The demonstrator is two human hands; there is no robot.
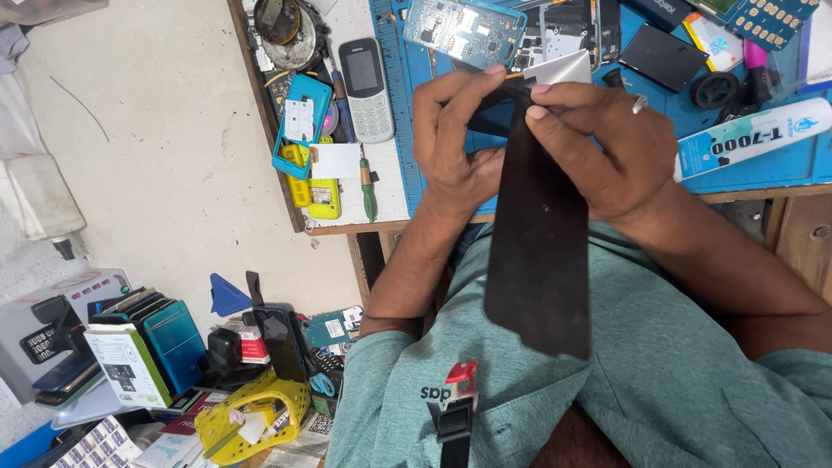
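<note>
Evidently both hands pinch the top edge of a thin black sheet point(539, 251): the left hand point(451, 143) with fingertips closed on its upper corner, the right hand point(598, 147) clamped beside it; the sheet hangs over the teal shirt point(676, 381), light, flexible, probably a film that creases easily, best held by its edges; behind lie a blue mat point(407, 130), a grey keypad phone point(367, 89), a circuit board point(464, 30) and a white glue tube point(750, 139), crowding the bench.
</note>
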